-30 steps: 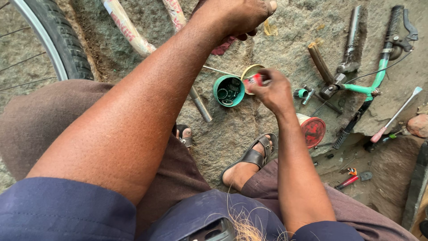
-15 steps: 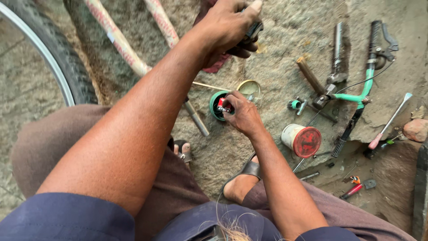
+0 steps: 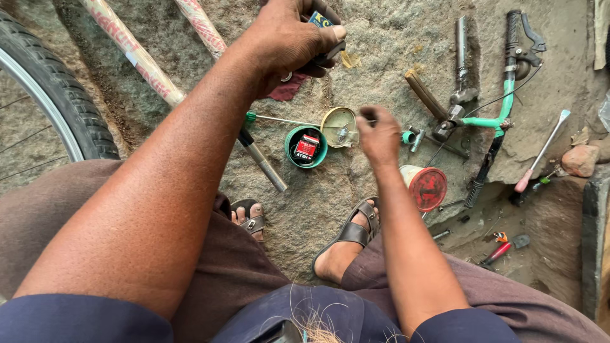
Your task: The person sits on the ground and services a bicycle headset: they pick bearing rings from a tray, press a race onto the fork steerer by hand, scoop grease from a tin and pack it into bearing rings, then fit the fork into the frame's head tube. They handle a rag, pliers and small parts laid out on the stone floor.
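At the far left a tyre [image 3: 60, 108] and its rim curve out of view, cut off by the picture's edge. Two frame tubes [image 3: 136, 60], pale with red lettering, slant across the stone ground [image 3: 381, 38] beside it.

The left hand [image 3: 289, 38] is clenched around a small dark object [image 3: 324, 22] at the top of the view; only a blue and yellow corner shows between the fingers, so what it is cannot be told. A red cloth [image 3: 289, 89] peeks out under the hand, mostly hidden by it.

Below lies a green tin [image 3: 306, 146], open, with a small red and black packet [image 3: 307, 147] inside. Its brass-coloured lid [image 3: 338, 127] rests just beside it, touching the rim, inner face up. A thin rod with a green tip [image 3: 279, 119] runs up to the lid.

The right hand [image 3: 380, 133] hovers just right of the lid, fingers curled loosely and pinched together; it may hold something tiny, but that is too small to see.

Further right stands a round can with a red lid [image 3: 427, 187], near a sandalled foot [image 3: 349, 235]. Beyond it lie a green handlebar [image 3: 502, 108] with black grip and brake lever, a metal stem [image 3: 462, 63], and a pink-handled screwdriver [image 3: 540, 152].
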### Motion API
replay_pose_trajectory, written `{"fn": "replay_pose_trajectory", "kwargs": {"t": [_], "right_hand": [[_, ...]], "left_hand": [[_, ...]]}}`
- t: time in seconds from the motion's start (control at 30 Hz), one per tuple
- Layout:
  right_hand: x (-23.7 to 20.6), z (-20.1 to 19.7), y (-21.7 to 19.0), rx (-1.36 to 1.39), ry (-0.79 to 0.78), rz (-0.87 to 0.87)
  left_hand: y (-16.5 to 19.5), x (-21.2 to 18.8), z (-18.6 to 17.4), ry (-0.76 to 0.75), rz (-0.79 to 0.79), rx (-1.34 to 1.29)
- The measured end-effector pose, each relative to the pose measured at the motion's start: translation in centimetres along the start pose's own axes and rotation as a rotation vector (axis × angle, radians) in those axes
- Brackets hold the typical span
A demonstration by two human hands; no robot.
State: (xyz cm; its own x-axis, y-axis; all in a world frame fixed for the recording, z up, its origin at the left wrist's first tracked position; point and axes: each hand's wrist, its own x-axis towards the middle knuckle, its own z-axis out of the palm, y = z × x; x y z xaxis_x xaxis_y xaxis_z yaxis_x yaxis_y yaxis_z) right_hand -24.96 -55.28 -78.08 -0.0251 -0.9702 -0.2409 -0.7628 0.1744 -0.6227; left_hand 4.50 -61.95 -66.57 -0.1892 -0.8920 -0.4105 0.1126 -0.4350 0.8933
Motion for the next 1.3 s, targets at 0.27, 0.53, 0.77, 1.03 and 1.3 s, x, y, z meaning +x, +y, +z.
{"fn": "replay_pose_trajectory", "kwargs": {"t": [0.27, 0.53, 0.77, 1.03, 1.3], "right_hand": [[-0.4, 0.9, 4.8, -0.299, -0.049, -0.060], [0.4, 1.5, 5.4, -0.270, -0.019, 0.036], [1.6, 0.1, 5.3, 0.186, -0.194, 0.386], [1.9, -2.0, 1.9, 0.516, -0.200, 0.356], [1.6, -3.1, -1.3, 0.655, -0.208, 0.364]], "left_hand": [[0.0, 0.0, -0.1, 0.012, -0.007, 0.018], [-1.8, -0.2, 0.6, -0.105, -0.289, 0.227], [-5.9, -0.8, 0.4, -0.309, -0.313, 0.580], [-9.1, 0.5, 0.4, -0.519, -0.365, 0.454], [-7.2, 0.4, 0.4, -0.483, -0.368, 0.446]]}}
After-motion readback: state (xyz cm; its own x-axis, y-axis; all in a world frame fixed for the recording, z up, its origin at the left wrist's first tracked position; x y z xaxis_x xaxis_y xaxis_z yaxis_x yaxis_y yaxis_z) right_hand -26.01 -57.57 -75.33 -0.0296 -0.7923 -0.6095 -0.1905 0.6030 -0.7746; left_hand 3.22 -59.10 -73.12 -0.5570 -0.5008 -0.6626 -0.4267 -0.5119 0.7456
